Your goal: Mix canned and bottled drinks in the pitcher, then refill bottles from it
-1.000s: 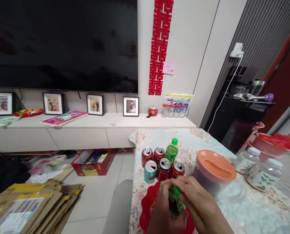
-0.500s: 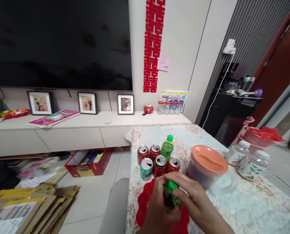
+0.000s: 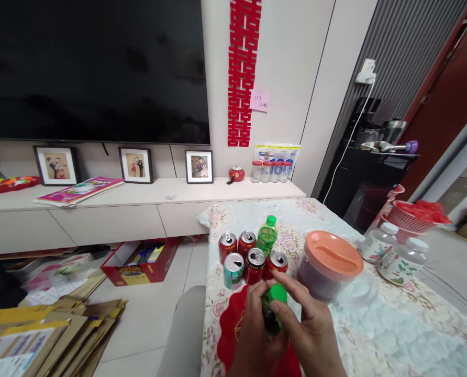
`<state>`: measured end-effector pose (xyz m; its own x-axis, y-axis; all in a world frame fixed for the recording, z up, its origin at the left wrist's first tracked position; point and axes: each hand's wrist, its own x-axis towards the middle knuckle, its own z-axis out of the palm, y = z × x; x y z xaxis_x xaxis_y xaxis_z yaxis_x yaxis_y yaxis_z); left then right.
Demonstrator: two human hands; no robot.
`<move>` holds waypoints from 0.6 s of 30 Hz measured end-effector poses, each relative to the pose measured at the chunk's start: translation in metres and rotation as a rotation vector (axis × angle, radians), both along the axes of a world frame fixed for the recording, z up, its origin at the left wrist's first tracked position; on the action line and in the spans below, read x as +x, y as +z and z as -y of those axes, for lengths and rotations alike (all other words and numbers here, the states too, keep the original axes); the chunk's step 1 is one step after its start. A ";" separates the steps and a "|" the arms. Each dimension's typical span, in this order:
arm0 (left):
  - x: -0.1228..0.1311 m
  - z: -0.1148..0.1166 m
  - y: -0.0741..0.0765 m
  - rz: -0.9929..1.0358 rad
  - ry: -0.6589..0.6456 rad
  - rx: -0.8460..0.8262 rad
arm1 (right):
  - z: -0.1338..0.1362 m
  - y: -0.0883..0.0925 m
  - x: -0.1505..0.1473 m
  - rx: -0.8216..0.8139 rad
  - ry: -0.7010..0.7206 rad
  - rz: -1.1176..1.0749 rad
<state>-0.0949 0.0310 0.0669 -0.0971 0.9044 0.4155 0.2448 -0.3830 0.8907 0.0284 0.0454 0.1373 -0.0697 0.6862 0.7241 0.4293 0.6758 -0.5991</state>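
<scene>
A green bottle (image 3: pixel 271 320) with a green cap (image 3: pixel 277 293) is upright between my hands, over a red scalloped mat (image 3: pixel 228 327). My left hand (image 3: pixel 257 330) is wrapped round the bottle's body. The thumb and fingers of my right hand (image 3: pixel 306 324) are at the cap, closed about it. Just beyond stand several cans: a teal one (image 3: pixel 233 272) at the front left, and red ones (image 3: pixel 255 267) beside and behind it. A second green bottle (image 3: pixel 267 235) with its cap on stands behind the cans.
An orange-lidded tub (image 3: pixel 330 267) stands to the right on the flowered tablecloth (image 3: pixel 394 324). Two white-capped jars (image 3: pixel 402 262) and a pink basket (image 3: pixel 412 220) are farther right. Behind the table runs a white cabinet (image 3: pixel 111 225). Cardboard envelopes (image 3: pixel 56 335) lie at the lower left.
The fingers of my right hand have shifted on the cap, with more of the cap showing. My left hand keeps its hold on the bottle. The view has moved slightly.
</scene>
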 end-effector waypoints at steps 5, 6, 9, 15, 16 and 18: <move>-0.006 0.004 -0.008 -0.002 -0.005 -0.003 | 0.007 -0.006 -0.011 0.038 -0.117 -0.015; -0.007 0.004 -0.009 -0.001 -0.002 0.011 | 0.007 -0.006 -0.011 0.010 -0.099 -0.013; -0.006 0.002 -0.006 -0.034 0.010 0.054 | 0.005 -0.007 -0.002 -0.146 0.019 -0.012; 0.003 0.000 0.001 -0.062 0.094 0.094 | 0.004 0.007 0.018 -0.217 0.057 0.036; 0.004 0.000 0.001 -0.058 0.099 0.092 | 0.005 0.010 0.017 -0.188 0.035 0.080; 0.004 0.001 0.002 -0.056 0.093 0.083 | 0.007 0.016 0.012 -0.119 -0.024 0.176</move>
<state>-0.0906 0.0300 0.0689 -0.1538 0.8549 0.4954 0.3310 -0.4278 0.8411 0.0407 0.0384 0.1536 -0.1711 0.7693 0.6155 0.5495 0.5930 -0.5885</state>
